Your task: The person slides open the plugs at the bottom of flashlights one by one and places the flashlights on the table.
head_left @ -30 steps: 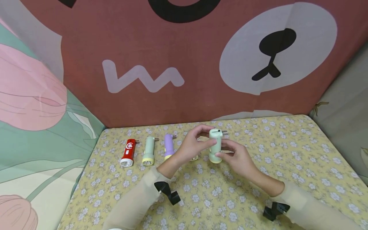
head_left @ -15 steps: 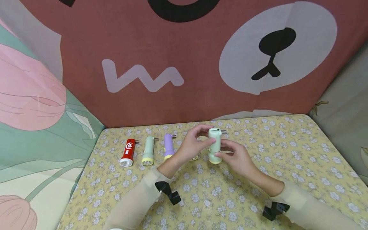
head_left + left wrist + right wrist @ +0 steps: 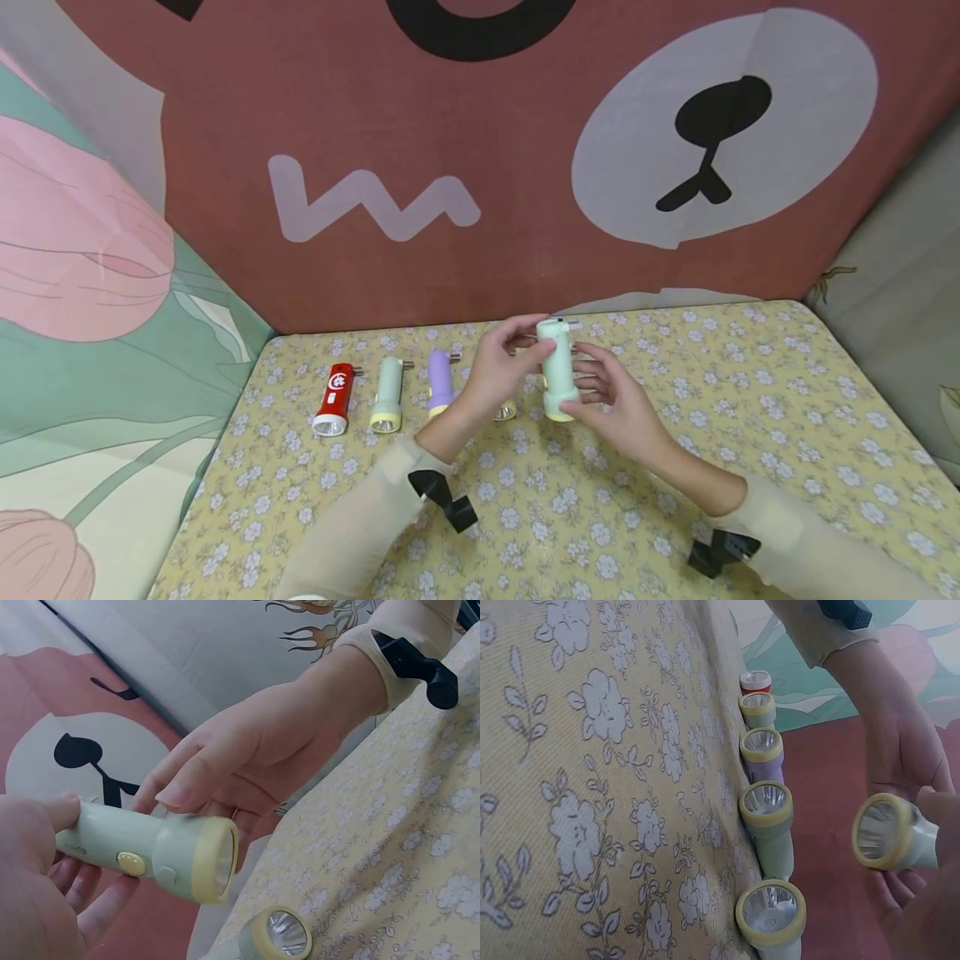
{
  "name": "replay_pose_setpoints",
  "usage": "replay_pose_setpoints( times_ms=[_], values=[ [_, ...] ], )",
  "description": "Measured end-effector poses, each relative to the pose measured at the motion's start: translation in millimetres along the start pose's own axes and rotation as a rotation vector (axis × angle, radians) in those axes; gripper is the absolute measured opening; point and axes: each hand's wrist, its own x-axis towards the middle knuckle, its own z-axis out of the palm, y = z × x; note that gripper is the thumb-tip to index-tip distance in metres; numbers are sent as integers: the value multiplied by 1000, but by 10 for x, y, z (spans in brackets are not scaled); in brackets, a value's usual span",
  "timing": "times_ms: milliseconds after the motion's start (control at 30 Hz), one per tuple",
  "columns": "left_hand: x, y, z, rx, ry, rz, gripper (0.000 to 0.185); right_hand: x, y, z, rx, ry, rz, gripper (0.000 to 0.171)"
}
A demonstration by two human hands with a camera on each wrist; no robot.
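Note:
A pale green flashlight (image 3: 558,371) with a yellow lens rim and plug prongs is held upright above the table in the head view. My left hand (image 3: 498,367) grips its upper body, thumb in front. At the lens end sits the thumb of my right hand (image 3: 622,408), with the fingers bent along the far side; their contact is partly hidden. In the left wrist view an oval yellow switch (image 3: 131,862) shows on the barrel. Below the left hand, another flashlight (image 3: 506,410) is mostly covered.
On the flowered tablecloth (image 3: 525,517) lie a red flashlight (image 3: 332,400), a green flashlight (image 3: 387,393) and a purple flashlight (image 3: 441,379) in a row, lenses toward me. Nearest in the right wrist view is one more green flashlight (image 3: 772,919). A bear-print cloth (image 3: 450,275) hangs behind.
The held flashlight has risen slightly and shifted left, and it leans a little. The right hand's fingers have spread and lifted along its side. The row has not moved.

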Motion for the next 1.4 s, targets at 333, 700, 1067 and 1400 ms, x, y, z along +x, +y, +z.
replay_pose_setpoints(
  times_ms=[333,700,1067,1400],
  values=[
    [54,25,20,-63,66,-48,39,-59,56,17,-69,-30,-147,91],
    [80,-8,74,-119,126,-57,37,-71,66,26,-83,30,-201,87],
    [38,-38,56,-50,46,6,53,-45,53,1,-44,56,-158,81],
    [-10,-84,53,7,-58,46,63,-52,20,-20,37,51,-129,77]
  ],
)
